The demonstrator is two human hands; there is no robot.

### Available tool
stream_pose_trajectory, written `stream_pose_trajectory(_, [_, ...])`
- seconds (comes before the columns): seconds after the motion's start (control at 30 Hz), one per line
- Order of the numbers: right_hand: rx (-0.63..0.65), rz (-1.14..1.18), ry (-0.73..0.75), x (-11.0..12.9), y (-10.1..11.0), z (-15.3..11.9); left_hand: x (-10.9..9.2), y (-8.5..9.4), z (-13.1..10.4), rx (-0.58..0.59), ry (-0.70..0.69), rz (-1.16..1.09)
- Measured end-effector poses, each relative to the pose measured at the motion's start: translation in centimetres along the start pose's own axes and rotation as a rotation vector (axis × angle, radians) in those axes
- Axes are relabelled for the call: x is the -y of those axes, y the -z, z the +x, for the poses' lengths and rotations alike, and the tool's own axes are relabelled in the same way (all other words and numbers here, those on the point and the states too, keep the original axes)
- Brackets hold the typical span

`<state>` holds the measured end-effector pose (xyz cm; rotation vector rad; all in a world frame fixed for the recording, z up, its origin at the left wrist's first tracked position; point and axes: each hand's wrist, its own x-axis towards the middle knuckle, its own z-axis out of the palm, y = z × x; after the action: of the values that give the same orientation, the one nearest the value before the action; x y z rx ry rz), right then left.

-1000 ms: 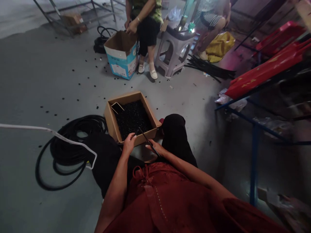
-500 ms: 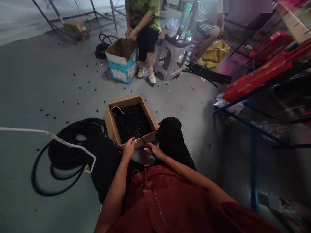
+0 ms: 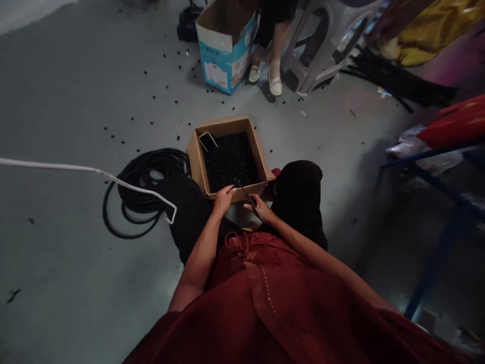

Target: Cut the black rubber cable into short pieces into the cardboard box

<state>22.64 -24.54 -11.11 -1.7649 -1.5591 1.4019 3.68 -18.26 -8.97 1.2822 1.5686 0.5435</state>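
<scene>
Leftmost, a white cord (image 3: 94, 170) runs in from the edge above the grey floor (image 3: 68, 101) and ends in a bend over the left knee, just beside a coil of black hose (image 3: 131, 198) lying loosely looped. Farther back, a blue-and-white carton (image 3: 216, 63) stands upright with its top open. In front, the left hand (image 3: 223, 198) is by the near wall of the cardboard box, fingertips drawn close together; what they may pinch is too small to tell. The cardboard box (image 3: 197, 164) sits on the floor in front of the knees, holding a bed of small black pieces (image 3: 231, 162), with a small pale-edged rectangle (image 3: 213, 140) in its far left corner. A slim dark tool (image 3: 257, 213) slants up over the near rim, its tip above the pieces, and the right hand (image 3: 263, 210) is closed around its lower part. Beyond are another person's pale shoes (image 3: 275, 85), a grey stool (image 3: 332, 38), black strips (image 3: 403, 80) in a heap and, at far right, a red cover (image 3: 454, 124) above a blue frame (image 3: 434, 258).
</scene>
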Motion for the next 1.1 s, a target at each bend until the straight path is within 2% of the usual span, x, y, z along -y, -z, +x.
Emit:
stream_pose_trajectory(0.37, [0.062,-0.026,-0.034,0.3,0.8,-0.2,-0.4,0.2,-0.4,0.140,-0.067,0.072])
stream_pose_trajectory(0.67, [0.038,-0.215,0.000,0.6,1.2,-0.4,-0.9,0.5,-0.6,0.245,-0.066,0.148])
stream_pose_trajectory(0.93, [0.051,-0.324,-0.015,0.9,1.3,-0.6,-1.0,0.2,-0.7,0.247,-0.049,0.146])
stream_pose_trajectory(1.1, [0.040,-0.339,-0.013,1.2,1.4,-0.5,-0.5,0.0,-0.2,0.205,-0.087,0.218])
